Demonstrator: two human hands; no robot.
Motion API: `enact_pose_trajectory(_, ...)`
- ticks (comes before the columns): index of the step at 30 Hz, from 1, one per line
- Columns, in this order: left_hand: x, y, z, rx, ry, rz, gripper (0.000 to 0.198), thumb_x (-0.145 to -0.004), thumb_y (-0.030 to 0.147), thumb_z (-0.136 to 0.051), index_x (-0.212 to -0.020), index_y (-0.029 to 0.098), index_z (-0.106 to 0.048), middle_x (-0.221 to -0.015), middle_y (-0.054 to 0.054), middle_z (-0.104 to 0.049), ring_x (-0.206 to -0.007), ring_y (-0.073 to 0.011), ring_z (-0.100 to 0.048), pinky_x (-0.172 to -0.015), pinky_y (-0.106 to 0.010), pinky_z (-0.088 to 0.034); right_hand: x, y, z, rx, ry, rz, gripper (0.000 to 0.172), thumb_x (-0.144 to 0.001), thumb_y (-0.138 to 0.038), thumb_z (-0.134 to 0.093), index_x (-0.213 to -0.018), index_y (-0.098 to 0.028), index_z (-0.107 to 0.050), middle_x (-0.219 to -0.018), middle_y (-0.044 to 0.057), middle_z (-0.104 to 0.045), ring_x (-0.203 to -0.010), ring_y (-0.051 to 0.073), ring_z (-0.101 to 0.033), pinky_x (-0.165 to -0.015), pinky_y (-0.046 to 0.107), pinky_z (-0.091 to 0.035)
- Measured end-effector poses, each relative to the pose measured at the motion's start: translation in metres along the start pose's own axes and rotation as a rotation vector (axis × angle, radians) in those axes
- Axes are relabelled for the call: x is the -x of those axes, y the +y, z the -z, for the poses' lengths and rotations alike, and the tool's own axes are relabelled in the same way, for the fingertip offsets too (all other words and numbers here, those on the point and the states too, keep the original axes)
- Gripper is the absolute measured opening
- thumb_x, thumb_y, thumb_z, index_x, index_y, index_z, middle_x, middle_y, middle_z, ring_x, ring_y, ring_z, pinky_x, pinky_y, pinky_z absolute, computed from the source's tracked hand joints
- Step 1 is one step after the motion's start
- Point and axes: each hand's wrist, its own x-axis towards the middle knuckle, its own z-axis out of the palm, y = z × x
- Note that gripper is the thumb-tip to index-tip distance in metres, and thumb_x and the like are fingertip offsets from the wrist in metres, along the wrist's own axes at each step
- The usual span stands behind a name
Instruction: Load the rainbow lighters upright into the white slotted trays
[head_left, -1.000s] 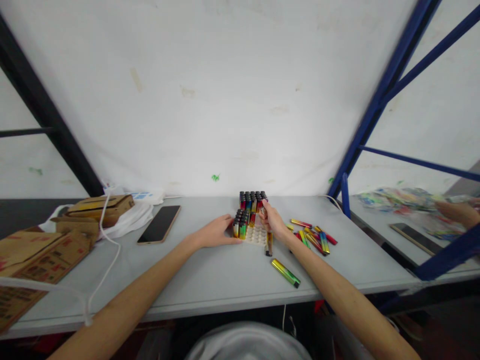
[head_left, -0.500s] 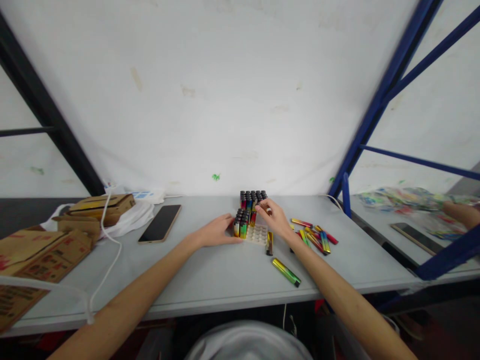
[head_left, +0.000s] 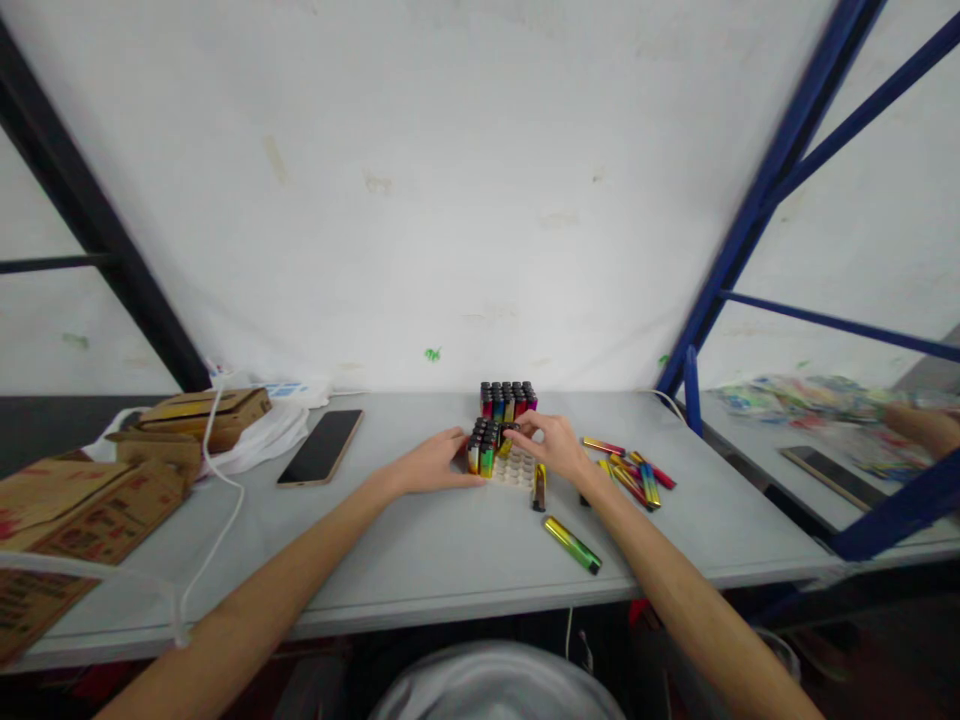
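Several upright lighters [head_left: 481, 458] with black tops stand in the left part of a pale tray [head_left: 517, 470] with round hollows. My left hand [head_left: 439, 462] is spread around their left side, thumb at the tray's front corner and fingers behind. Over the tray, my right hand [head_left: 546, 440] pinches a yellowish lighter [head_left: 507, 442] beside the standing ones. A full block of upright lighters [head_left: 508, 398] is behind. One gold lighter [head_left: 539, 487] leans at the tray's right edge, and a green-and-yellow lighter [head_left: 572, 545] lies in front.
A loose pile of coloured lighters [head_left: 637, 475] lies to the right. On the left are a phone [head_left: 321, 447], cardboard boxes [head_left: 90, 500], white bags and a cable [head_left: 217, 545]. A blue metal frame [head_left: 750, 225] rises at the right, with another person's hand [head_left: 926, 425] beyond it.
My right hand has come down and slightly toward me from the rear block. The lighter in it is now low over the tray. My left hand has stayed in place.
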Motion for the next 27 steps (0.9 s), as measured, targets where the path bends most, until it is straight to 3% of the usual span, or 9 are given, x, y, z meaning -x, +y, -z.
enact_pose_trajectory(4, 0.0, -0.001, -0.001, 0.004, 0.014, -0.008, 0.059, -0.08, 0.073, -0.073, -0.1, 0.018, -0.069, -0.099, -0.009, -0.067, -0.092, -0.0303, -0.065, -0.086, -0.04, -0.054, 0.002, 0.004, -0.002, 0.058, -0.009, 0.021, 0.04, -0.101, -0.06, -0.062, -0.095, -0.021, -0.068, -0.077, 0.003, -0.077, -0.065, 0.018, -0.069, -0.066, 0.028, -0.051)
enact_pose_trajectory(17, 0.001, 0.001, 0.001, -0.003, -0.013, -0.006, 0.058, -0.082, 0.071, -0.072, -0.104, 0.017, -0.067, -0.101, -0.009, -0.066, -0.093, -0.0299, -0.066, -0.085, -0.04, -0.054, -0.001, -0.006, 0.012, 0.165, -0.219, 0.021, 0.031, -0.103, -0.049, -0.065, -0.094, -0.019, -0.069, -0.078, 0.002, -0.072, -0.068, 0.016, -0.064, -0.067, 0.026, -0.044)
enact_pose_trajectory(23, 0.001, 0.003, 0.002, -0.025, -0.01, 0.005, 0.058, -0.083, 0.072, -0.071, -0.102, 0.018, -0.067, -0.1, -0.009, -0.066, -0.092, -0.0299, -0.066, -0.085, -0.04, -0.054, -0.002, -0.011, 0.002, 0.308, -0.204, -0.101, 0.03, -0.1, -0.041, -0.071, -0.08, -0.019, -0.068, -0.069, 0.0, -0.068, -0.062, 0.014, -0.056, -0.06, 0.025, -0.031)
enact_pose_trajectory(27, 0.0, 0.0, 0.001, -0.018, -0.015, -0.009, 0.058, -0.083, 0.072, -0.071, -0.104, 0.018, -0.068, -0.103, -0.01, -0.067, -0.095, -0.0308, -0.066, -0.089, -0.041, -0.054, -0.001, -0.012, -0.002, 0.244, -0.277, -0.064, 0.031, -0.099, -0.04, -0.072, -0.078, -0.018, -0.068, -0.068, -0.001, -0.067, -0.059, 0.012, -0.053, -0.059, 0.025, -0.031)
